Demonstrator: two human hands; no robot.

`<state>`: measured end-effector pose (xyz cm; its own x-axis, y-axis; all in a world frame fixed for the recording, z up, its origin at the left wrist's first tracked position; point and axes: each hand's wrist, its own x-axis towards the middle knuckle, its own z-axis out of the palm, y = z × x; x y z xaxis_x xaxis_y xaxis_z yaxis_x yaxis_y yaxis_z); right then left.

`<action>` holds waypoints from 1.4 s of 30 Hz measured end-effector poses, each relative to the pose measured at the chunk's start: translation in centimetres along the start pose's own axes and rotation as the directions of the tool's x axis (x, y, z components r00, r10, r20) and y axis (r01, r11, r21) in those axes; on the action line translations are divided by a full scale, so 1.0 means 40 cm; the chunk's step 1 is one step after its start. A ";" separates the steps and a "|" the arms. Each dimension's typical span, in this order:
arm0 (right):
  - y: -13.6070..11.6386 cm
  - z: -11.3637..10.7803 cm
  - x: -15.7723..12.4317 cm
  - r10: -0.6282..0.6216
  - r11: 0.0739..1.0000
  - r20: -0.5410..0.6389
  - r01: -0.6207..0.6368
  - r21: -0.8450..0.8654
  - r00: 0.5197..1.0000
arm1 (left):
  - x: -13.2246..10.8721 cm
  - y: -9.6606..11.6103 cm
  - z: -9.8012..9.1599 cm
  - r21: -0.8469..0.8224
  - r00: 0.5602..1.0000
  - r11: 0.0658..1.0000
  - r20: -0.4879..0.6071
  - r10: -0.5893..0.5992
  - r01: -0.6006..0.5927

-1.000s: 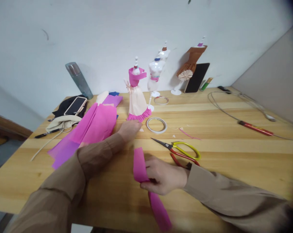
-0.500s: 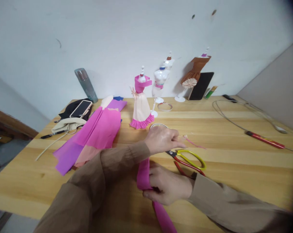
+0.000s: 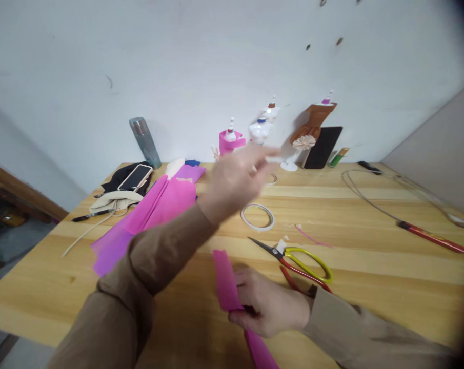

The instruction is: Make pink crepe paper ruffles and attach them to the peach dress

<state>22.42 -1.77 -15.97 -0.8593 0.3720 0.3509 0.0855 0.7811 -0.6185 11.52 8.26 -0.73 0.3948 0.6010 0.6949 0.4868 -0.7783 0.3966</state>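
Note:
My right hand [image 3: 268,305] is closed on a folded strip of pink crepe paper [image 3: 226,279] that rests on the wooden table [image 3: 370,256]; the strip's lower end runs out of view at the bottom. My left hand [image 3: 237,177] is raised above the table and blurred by motion, in front of a small mannequin in a pink and cream paper dress [image 3: 229,141]. Its fingers are smeared. A roll of double-sided tape [image 3: 258,216] lies just below that hand. Scissors with red and yellow handles [image 3: 297,259] lie right of the strip.
Sheets of pink and purple crepe paper [image 3: 150,215] lie at the left, beside a phone [image 3: 135,177] on dark cloth and a grey flask [image 3: 144,142]. More small mannequins [image 3: 262,130], one in a brown dress [image 3: 312,120], a dark tablet [image 3: 323,147] and a cable with a red tool [image 3: 431,237] stand at the back and right.
My left hand rose from the table near the scissors and tape to in front of the dressed mannequin. My right hand kept its hold on the pink strip.

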 end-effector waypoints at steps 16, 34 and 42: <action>-0.002 -0.004 0.008 -0.004 1.000 0.003 0.003 0.024 1.000 | 0.243 -0.143 -0.165 0.208 0.933 0.969 0.357 0.048 -0.130; -0.003 -0.008 0.011 -0.019 1.000 0.007 0.019 -0.006 1.000 | 0.218 -0.128 -0.228 0.065 0.872 0.997 0.489 0.013 -0.052; 0.002 -0.007 0.005 0.027 0.993 0.019 -0.029 0.114 0.999 | 0.186 -0.131 -0.222 0.079 0.921 0.997 0.389 -0.018 -0.014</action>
<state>22.40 -1.50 -15.77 -0.8661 0.3834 0.3208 0.0523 0.7077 -0.7046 5.00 15.18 7.69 0.6580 0.6384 0.3994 0.5414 -0.7697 0.3383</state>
